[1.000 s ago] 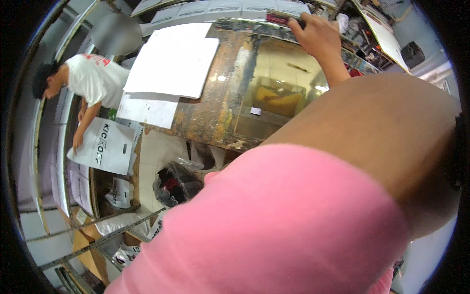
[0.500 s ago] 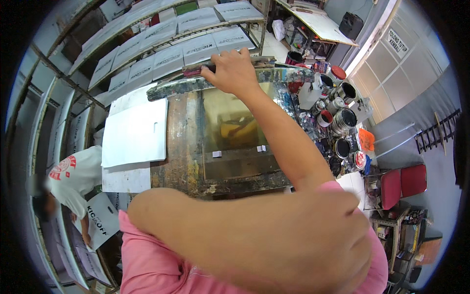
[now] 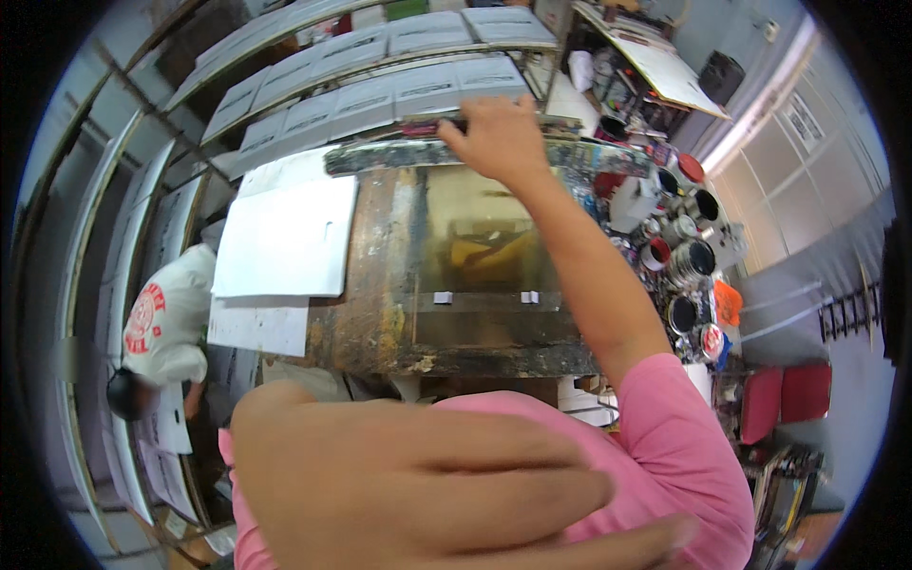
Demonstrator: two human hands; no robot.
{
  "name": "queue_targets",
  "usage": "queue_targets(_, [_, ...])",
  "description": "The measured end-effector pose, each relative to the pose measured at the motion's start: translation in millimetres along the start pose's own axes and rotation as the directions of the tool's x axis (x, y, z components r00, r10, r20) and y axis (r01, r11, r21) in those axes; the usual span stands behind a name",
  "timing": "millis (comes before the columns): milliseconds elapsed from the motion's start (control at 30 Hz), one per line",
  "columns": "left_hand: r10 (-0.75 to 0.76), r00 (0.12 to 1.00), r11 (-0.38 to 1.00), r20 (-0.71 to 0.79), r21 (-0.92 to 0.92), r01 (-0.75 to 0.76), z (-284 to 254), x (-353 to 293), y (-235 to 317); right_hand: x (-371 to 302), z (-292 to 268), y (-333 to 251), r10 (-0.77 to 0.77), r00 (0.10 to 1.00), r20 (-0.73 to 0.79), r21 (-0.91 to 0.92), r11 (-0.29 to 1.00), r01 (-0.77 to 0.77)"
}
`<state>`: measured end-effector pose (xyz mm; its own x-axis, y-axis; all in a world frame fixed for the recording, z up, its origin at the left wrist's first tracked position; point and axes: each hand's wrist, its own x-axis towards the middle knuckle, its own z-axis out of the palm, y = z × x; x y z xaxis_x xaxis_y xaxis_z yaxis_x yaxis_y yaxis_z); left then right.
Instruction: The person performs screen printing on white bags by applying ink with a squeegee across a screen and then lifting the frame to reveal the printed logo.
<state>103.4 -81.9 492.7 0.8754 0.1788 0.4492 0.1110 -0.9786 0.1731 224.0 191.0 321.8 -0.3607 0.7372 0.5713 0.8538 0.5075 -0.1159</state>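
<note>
My right hand (image 3: 499,142) reaches across the table to its far side, fingers curled over a paint-stained wooden bar (image 3: 380,157); their tips are hidden behind the edge. Below that hand lies a yellowish, see-through panel (image 3: 475,204), with a yellow patch and two small white tabs (image 3: 443,298) near its lower edge. Close to the camera, my left hand (image 3: 446,484) is large and blurred, its fingers stretched out and apart, nothing visible in them. A stack of white bags (image 3: 285,237) with a cut-out handle sits left of the panel.
Paint cans and jars (image 3: 692,258) crowd the table's right side. Racks (image 3: 380,95) of printed white sheets stand behind and at left. A co-worker (image 3: 171,304) bends at the left rack beside a white sheet. A red chair (image 3: 803,391) stands at right.
My left hand has swung left and down, and its fingers now show spread. The right hand keeps its place on the bar. The view has shifted; the co-worker has bent lower with the sheet.
</note>
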Motion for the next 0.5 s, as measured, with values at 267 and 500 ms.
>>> queue_targets(267, [-0.241, 0.969, 0.97, -0.062, 0.003, 0.242, -36, -48, 7, 7, 1, -4, -0.055, 0.995, -0.084, 0.002, 0.998, 0.055])
queue_targets(500, [-0.858, 0.322, 0.329, 0.401, -0.053, 0.943, 74, -243, -124, 14, -8, 5, -0.014, 1.0, -0.008, -0.059, 0.998, 0.014])
